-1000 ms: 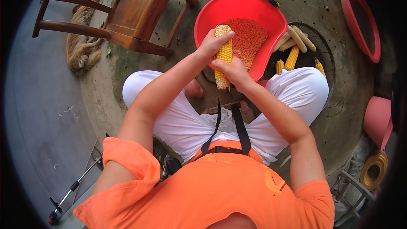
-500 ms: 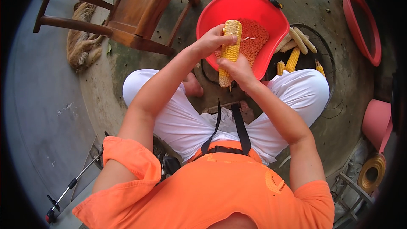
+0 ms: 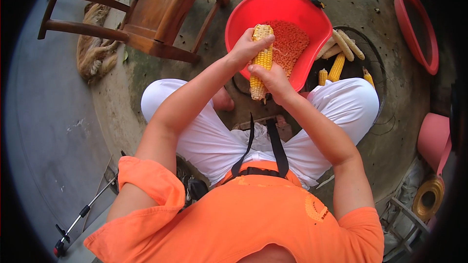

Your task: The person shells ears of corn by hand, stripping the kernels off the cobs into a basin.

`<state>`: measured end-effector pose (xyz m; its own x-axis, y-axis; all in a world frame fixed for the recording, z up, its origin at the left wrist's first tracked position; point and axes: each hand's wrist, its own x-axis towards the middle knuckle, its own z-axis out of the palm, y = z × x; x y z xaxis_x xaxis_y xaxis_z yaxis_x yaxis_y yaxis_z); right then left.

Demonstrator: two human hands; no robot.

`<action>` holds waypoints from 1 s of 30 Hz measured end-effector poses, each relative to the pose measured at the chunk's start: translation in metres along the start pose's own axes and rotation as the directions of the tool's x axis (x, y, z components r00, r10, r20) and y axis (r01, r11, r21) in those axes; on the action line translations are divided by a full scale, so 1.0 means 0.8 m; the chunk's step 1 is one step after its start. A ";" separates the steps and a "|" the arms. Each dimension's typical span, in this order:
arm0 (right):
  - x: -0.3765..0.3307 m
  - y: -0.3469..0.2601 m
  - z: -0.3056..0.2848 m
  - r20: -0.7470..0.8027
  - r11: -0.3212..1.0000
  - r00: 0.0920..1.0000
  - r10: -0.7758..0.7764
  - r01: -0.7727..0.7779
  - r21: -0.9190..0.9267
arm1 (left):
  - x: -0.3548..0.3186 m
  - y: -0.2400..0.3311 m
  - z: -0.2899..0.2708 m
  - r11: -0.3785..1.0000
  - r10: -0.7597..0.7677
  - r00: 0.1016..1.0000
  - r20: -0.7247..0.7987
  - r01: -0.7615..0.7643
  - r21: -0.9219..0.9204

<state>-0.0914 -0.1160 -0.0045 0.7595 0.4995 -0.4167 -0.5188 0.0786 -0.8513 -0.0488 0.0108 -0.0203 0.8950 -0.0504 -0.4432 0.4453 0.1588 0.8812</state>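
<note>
A yellow corn cob (image 3: 263, 59) is held between my two hands over the near left edge of a red plastic scoop-shaped basin (image 3: 312, 19). Its far end shows pale, bare patches, while rows of kernels cover most of the rest. My left hand (image 3: 247, 47) is closed around the upper part, thumb lying across the cob. Lower down, my right hand (image 3: 276, 78) grips the cob from the right, with its thumb pressed on the kernels. Loose orange corn kernels (image 3: 291, 44) are heaped inside the basin.
Right of the basin lie stripped cobs (image 3: 343, 45) and several yellow cobs (image 3: 336, 68). A wooden chair (image 3: 156, 19) stands at the far left, with a furry animal (image 3: 95, 44) lying beside it. At the right are a red round tub (image 3: 399, 24) and a pink bucket (image 3: 433, 139).
My left thumb has shifted a little upward along the cob, and the cob's top has tilted and dropped slightly left. My right hand stays almost in place, its thumb moved slightly.
</note>
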 end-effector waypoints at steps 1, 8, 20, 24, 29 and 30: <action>0.000 -0.001 0.000 0.012 0.999 0.999 0.030 -0.030 0.044 | 0.004 -0.001 -0.005 0.998 -0.011 0.998 0.066 0.015 -0.067; 0.004 -0.008 -0.014 0.037 0.943 0.989 0.144 -0.149 0.298 | -0.006 -0.001 -0.003 0.900 0.095 0.947 0.306 0.050 -0.434; 0.004 0.000 -0.012 0.077 0.925 0.983 0.166 -0.183 0.332 | -0.008 0.003 -0.004 0.799 0.007 0.921 0.389 0.229 -0.556; 0.006 0.003 -0.006 0.049 0.947 0.995 0.085 -0.096 0.308 | -0.012 -0.013 0.000 0.920 0.039 0.973 0.227 0.053 -0.389; 0.012 0.014 -0.007 0.032 0.955 0.997 0.073 -0.079 0.286 | -0.010 -0.003 0.004 0.939 -0.065 0.970 0.235 0.139 -0.316; 0.012 0.014 -0.008 0.035 0.955 0.997 0.073 -0.080 0.286 | -0.008 -0.005 0.001 0.903 -0.062 0.957 0.284 0.176 -0.393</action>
<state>-0.0873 -0.1159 -0.0198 0.7056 0.5334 -0.4665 -0.6684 0.2821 -0.6883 -0.0564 0.0097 -0.0207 0.8358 -0.3383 -0.4323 0.5489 0.5219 0.6529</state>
